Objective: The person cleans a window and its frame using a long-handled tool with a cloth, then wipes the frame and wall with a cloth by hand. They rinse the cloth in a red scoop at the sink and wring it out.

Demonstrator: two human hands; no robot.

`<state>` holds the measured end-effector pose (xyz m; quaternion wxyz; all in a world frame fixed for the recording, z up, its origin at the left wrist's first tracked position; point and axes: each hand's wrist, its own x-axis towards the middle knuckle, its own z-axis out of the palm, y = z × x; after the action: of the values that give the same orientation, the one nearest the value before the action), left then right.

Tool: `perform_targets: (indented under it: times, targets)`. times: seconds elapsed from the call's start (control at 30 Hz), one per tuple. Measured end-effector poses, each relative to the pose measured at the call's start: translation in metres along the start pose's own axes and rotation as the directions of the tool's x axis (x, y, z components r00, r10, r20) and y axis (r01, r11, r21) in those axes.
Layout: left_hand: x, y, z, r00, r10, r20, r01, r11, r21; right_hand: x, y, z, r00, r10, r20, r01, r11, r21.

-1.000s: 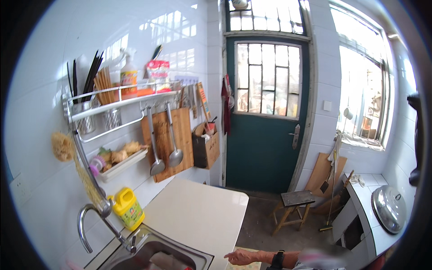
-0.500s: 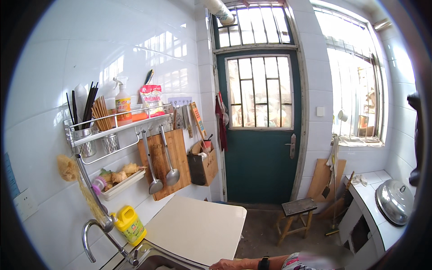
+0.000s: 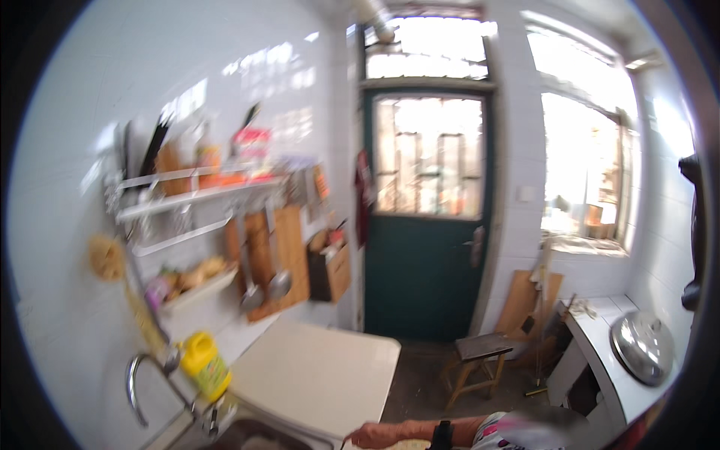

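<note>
Neither my left hand nor my right hand shows in the head view. At the lower edge, another person's bare forearm (image 3: 409, 430) with a black wristband (image 3: 440, 435) and a patterned sleeve reaches in from the right. That person's hand (image 3: 366, 435) is beside the near corner of a cream board (image 3: 319, 367); what it holds, if anything, I cannot make out. Left of it, the rim of a metal sink (image 3: 289, 430) shows, with a blurred brownish patch inside. A curved tap (image 3: 133, 382) and a yellow jug (image 3: 204, 366) stand by the sink.
A wall rack (image 3: 199, 196) holds chopsticks and bottles; ladles (image 3: 280, 283) hang below it before a wooden chopping board (image 3: 292, 255). A green door (image 3: 420, 277) is ahead. To the right are a stool (image 3: 484, 347), a broom (image 3: 538, 330) and a domed metal lid (image 3: 642, 346) on a tiled counter.
The whole view has shifted slightly and is now blurred, with most things lying a little further left. The other person's arm remains at the lower edge, showing slightly more.
</note>
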<state>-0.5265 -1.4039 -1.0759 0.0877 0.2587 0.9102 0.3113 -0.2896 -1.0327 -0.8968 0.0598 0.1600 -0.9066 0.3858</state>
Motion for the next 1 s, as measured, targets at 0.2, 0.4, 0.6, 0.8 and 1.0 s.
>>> perform_targets:
  times: [0.2, 0.4, 0.6, 0.8, 1.0]
  targets:
    - [-0.033, 0.038, -0.066, 0.98, -0.179, 0.085, 0.178, 0.608, -0.774, 0.051, -0.011, 0.013, 0.994, -0.009, 0.113, -0.008, 0.989, 0.145]
    - [-0.042, 0.075, -0.118, 0.918, -0.388, 0.083, 0.215, 0.311, -0.926, 0.162, -0.027, 0.102, 0.937, 0.117, 0.329, -0.307, 0.723, 0.618]
    - [-0.055, 0.105, -0.13, 0.96, -0.278, 0.012, 0.026, 0.047, -0.999, 0.226, -0.031, 0.168, 0.751, 0.344, 0.563, -0.578, -0.068, 0.813]
    - [-0.058, 0.121, -0.104, 0.94, -0.322, 0.114, 0.022, -0.277, -0.961, 0.244, -0.041, 0.182, 0.876, 0.434, 0.212, -0.33, 0.216, 0.919]
    - [-0.039, 0.125, -0.082, 0.898, -0.432, 0.08, -0.046, -0.274, -0.961, 0.241, -0.052, 0.18, 0.987, 0.154, 0.047, -0.135, 0.639, 0.757]
